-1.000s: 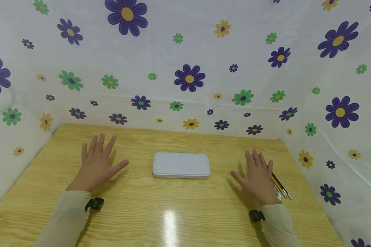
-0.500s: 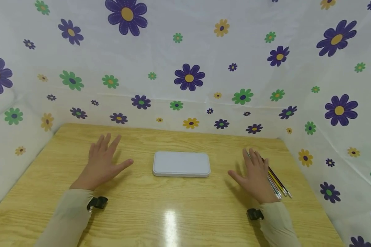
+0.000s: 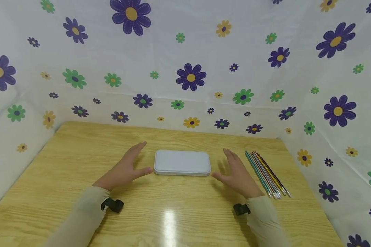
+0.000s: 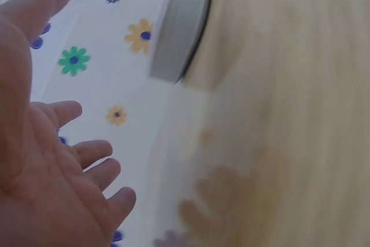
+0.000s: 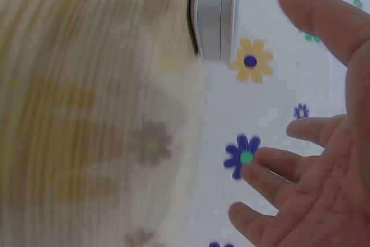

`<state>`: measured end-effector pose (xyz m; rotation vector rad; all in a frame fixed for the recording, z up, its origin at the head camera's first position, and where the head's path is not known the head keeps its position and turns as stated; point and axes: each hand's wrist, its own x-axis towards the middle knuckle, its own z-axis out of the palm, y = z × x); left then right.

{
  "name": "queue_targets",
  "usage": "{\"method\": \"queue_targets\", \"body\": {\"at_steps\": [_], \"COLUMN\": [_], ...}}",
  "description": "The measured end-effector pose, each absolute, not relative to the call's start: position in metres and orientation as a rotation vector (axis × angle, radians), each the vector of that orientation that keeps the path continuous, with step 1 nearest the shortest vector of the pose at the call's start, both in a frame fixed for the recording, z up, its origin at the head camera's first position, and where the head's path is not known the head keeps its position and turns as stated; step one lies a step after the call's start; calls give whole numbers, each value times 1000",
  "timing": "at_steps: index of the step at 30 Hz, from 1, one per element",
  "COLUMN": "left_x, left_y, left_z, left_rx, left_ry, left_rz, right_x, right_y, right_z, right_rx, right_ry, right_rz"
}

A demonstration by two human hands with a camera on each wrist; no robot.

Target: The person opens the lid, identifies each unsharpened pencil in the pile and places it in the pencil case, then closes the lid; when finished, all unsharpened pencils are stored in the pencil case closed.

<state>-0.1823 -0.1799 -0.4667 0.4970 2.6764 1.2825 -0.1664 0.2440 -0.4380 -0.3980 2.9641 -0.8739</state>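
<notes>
A flat white case [image 3: 182, 162] with rounded corners lies lengthwise across the middle of the wooden table. My left hand [image 3: 123, 169] hovers just off its left end, thumb and fingers spread apart and holding nothing. Off the right end, my right hand [image 3: 236, 174] is held the same way, its thumb tip close to the case's near corner. Both wrist views show the palm facing the end of the case, seen as a grey-white edge [image 4: 184, 27] on the left and a pale edge [image 5: 215, 15] on the right.
A bundle of several pencils [image 3: 267, 175] in teal, red, yellow and black lies to the right of my right hand. Flower-printed white cloth [image 3: 160, 51] stands behind the table [image 3: 136, 219] and along both sides. Dark wrist straps [image 3: 112, 204] sit at both cuffs.
Both hands have moved inward from the sides toward the two ends of the white case. The right hand has come away from over the pencils, which now show whole. The case stays put.
</notes>
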Motion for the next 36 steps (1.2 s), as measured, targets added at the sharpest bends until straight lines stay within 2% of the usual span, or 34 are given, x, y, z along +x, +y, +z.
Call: {"method": "queue_targets", "body": {"at_steps": [13, 36], "left_x": [-201, -201], "left_y": [-154, -139], "left_z": [-482, -485], "left_rx": [506, 520], "left_ry": [2432, 2600], "left_rz": [1396, 1194], "right_x": [-187, -186], "right_y": [203, 206], "right_z": [-444, -446], "right_rx": [-504, -735], "right_ry": [2824, 2885], "right_rz": [-802, -612]}}
